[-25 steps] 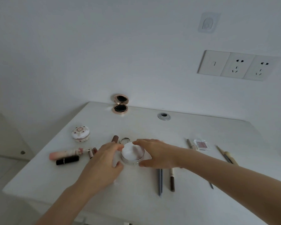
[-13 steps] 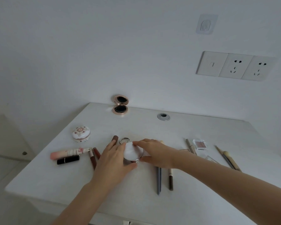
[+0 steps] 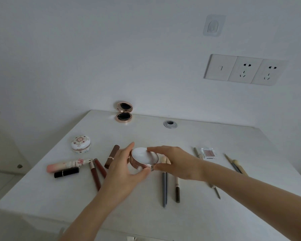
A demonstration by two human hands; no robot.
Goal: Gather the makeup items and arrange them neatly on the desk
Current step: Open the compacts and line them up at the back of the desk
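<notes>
A round white-topped compact with a rose-gold rim (image 3: 143,158) is held between both hands just above the middle of the white desk (image 3: 42,192). My left hand (image 3: 123,173) grips its left and front edge with thumb and fingers. My right hand (image 3: 174,162) pinches its right side, fingertips on the lid. To the left lie a pink tube (image 3: 66,165), a black lipstick (image 3: 66,172), two dark red lip pencils (image 3: 96,176) and a brown lipstick (image 3: 112,156). Grey and brown pencils (image 3: 164,188) lie under my right wrist.
A floral round box (image 3: 80,144) sits at the left. An open rose-gold mirror compact (image 3: 124,113) leans on the wall at the back. A small eyeshadow pan (image 3: 208,153) and brushes (image 3: 235,165) lie at the right. A cable grommet (image 3: 170,124) is near the wall.
Both hands have closed round the white compact and raised it slightly off the desk. The brown lipstick, earlier partly hidden by my left hand, now shows.
</notes>
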